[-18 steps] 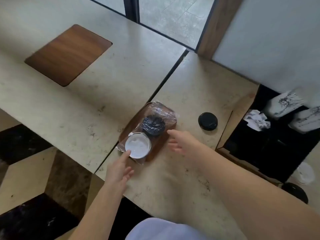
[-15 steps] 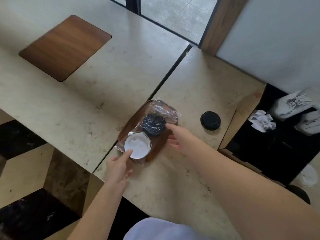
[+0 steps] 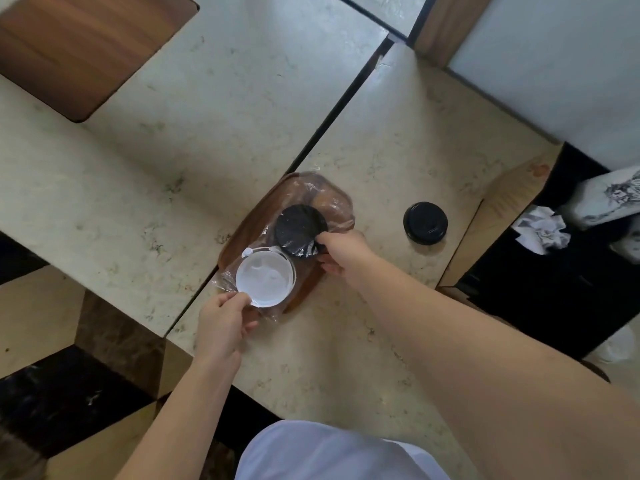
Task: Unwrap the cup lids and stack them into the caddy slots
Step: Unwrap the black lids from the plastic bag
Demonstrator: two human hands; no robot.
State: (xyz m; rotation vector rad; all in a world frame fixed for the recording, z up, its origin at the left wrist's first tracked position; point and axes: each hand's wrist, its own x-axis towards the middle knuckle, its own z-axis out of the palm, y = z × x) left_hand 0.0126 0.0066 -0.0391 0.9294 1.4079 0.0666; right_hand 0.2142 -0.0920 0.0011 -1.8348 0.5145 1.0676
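Left hand [image 3: 221,323] pinches the wrap [image 3: 242,271] by the white lids [image 3: 265,279]; our right hand [image 3: 341,252] grips the black lids [image 3: 300,230], both on the caddy [image 3: 249,233]. We judge unwrapping is starting; next, peel the film free.

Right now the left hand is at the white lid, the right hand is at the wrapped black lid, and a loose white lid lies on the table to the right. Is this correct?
One detail is wrong: the loose lid on the table is black, not white, as the head view shows. The rest holds: the left hand is at the white lid, the right hand at the wrapped black lid.
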